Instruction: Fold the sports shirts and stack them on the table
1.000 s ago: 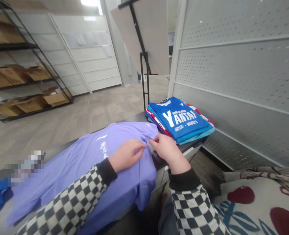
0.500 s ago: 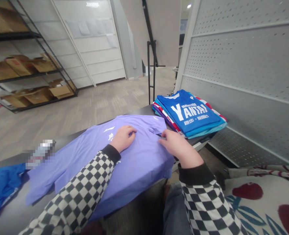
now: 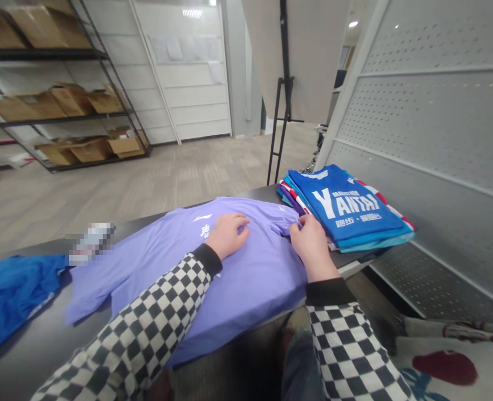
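A purple T-shirt (image 3: 246,273) with white print lies spread on the dark table (image 3: 29,351), its near edge hanging over the table's front. My left hand (image 3: 228,234) rests on the shirt's upper middle with fingers curled loosely against the cloth. My right hand (image 3: 311,245) pinches the shirt's right edge near the collar end, right beside a stack of folded shirts (image 3: 346,211) topped by a blue one with white lettering.
A crumpled blue garment (image 3: 8,295) lies at the table's left end. A blurred small object (image 3: 91,242) sits behind the purple shirt. Perforated grey panels (image 3: 438,139) stand to the right, a black stand (image 3: 282,111) behind, shelving with cardboard boxes (image 3: 62,111) far left.
My right hand has slid outward along the shirt toward the folded stack. My left hand stayed on the shirt's middle. The view has shifted to the left.
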### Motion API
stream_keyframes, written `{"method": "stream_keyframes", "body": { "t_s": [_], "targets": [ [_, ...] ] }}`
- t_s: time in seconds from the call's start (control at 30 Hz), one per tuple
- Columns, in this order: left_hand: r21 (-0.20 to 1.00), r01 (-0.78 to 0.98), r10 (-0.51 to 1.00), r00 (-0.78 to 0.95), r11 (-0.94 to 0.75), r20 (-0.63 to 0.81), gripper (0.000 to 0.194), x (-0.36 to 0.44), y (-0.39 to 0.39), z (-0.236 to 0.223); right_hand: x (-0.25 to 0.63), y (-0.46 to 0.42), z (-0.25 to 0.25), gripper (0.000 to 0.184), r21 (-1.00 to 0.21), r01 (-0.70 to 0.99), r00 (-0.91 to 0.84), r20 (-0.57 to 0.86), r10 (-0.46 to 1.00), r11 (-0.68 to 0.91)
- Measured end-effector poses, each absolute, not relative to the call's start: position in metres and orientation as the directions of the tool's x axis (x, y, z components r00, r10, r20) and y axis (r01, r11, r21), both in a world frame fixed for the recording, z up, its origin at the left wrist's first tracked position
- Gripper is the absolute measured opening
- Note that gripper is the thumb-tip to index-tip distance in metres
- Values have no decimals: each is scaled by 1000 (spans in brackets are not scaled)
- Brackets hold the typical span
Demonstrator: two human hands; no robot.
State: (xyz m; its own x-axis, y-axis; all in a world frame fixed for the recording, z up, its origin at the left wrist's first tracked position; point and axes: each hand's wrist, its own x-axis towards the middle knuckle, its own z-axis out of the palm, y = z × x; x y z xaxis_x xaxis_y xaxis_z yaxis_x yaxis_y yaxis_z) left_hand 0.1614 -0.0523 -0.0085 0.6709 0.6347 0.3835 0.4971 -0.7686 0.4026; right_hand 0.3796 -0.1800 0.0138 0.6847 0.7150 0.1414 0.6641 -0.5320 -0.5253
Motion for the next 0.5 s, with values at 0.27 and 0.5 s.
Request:
{"method": "stream_keyframes", "body": {
  "t_s": [0.27,0.5],
  "targets": [
    [985,165,962,253,57,-98,43,149,-13,12,291,-177,33,33,-612,783,51,242,969,112],
    [944,329,918,380,-24,-109,57,124,1,7,276,-191,37,34,-769,561,-264,185,947,307]
  ]
}}
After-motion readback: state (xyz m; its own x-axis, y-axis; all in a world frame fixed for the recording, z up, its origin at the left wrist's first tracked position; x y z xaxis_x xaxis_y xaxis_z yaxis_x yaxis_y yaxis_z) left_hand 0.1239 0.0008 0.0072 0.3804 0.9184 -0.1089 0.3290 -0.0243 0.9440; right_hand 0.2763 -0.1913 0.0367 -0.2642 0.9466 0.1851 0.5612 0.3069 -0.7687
